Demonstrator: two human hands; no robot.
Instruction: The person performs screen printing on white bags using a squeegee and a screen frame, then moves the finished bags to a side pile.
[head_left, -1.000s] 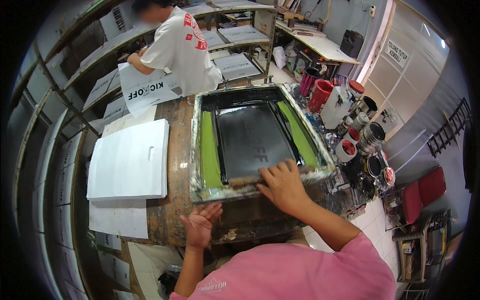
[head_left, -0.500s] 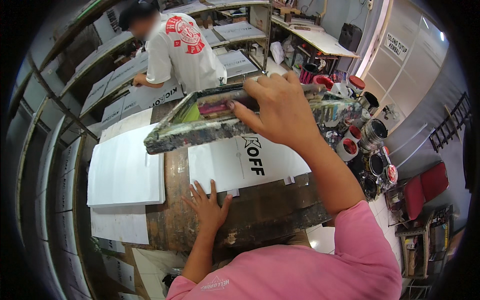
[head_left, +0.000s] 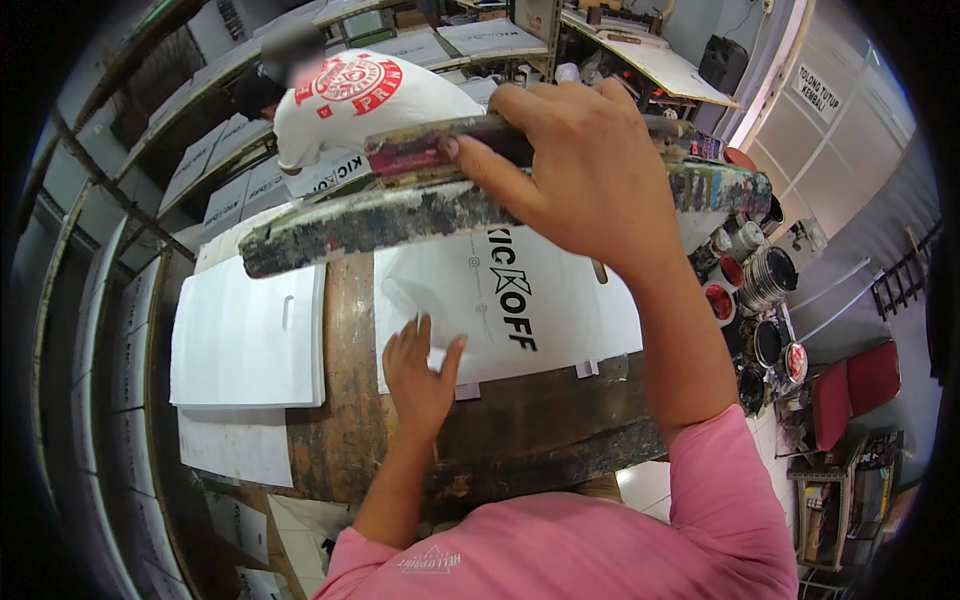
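My right hand [head_left: 600,170] is closed around a paint-stained squeegee [head_left: 430,150]. Along with it, the hand holds up a screen-printing frame [head_left: 370,225], whose near bar is caked with dried ink; most of its mesh is hidden. Under the raised frame lies a flat white bag [head_left: 570,325] with bold black lettering and a handle slot, its left part rumpled. My left hand [head_left: 420,385] rests at the bag's near left part, thumb apart from its slightly bent fingers. Left of it sits a stack of blank white bags [head_left: 245,345] with a handle slot.
The worn wooden table [head_left: 345,430] carries the work. Several open ink cans [head_left: 770,270] crowd its right side. Beyond the table, a person in a white shirt [head_left: 370,90] bends over printed sheets by the racks. A drying rack [head_left: 130,300] stands left, a red chair [head_left: 850,390] right.
The frame and squeegee have come up higher with my right hand. My left fingers have moved up and bent, and the bag beneath has become rumpled. The other person has bent lower.
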